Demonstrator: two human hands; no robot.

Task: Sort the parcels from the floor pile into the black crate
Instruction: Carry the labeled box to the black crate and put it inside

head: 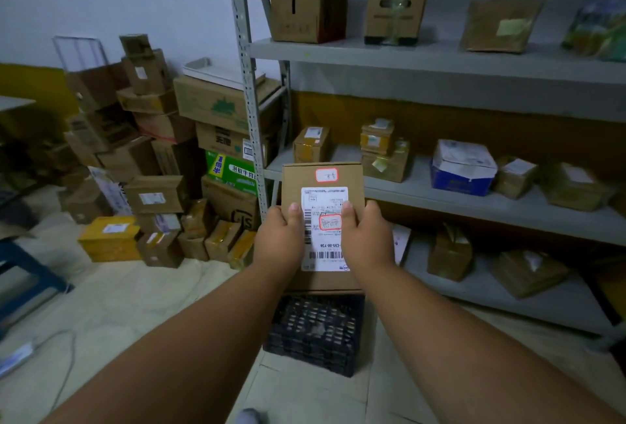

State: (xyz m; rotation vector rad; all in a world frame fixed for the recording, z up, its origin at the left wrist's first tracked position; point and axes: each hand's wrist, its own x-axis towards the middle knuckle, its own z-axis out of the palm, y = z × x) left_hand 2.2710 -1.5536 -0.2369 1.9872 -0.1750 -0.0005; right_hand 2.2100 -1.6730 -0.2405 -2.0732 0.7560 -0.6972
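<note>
A flat brown cardboard parcel (321,183) with a white shipping label and two red-edged stickers is held up in front of me. My left hand (279,240) grips its left edge, thumb on the label. My right hand (366,237) grips its right edge, thumb on the label too. Directly below the parcel a black lattice crate (315,332) stands on the floor; the parcel hides the crate's top. The floor pile of cardboard parcels (162,186) rises at the left, against the wall.
A grey metal shelf rack (440,61) fills the right side, with boxes on three levels. Its upright post (250,119) stands just left of the parcel. A blue stool (23,271) and a loose cable (64,356) lie at far left. A grey shoe tip (249,417) shows at the bottom.
</note>
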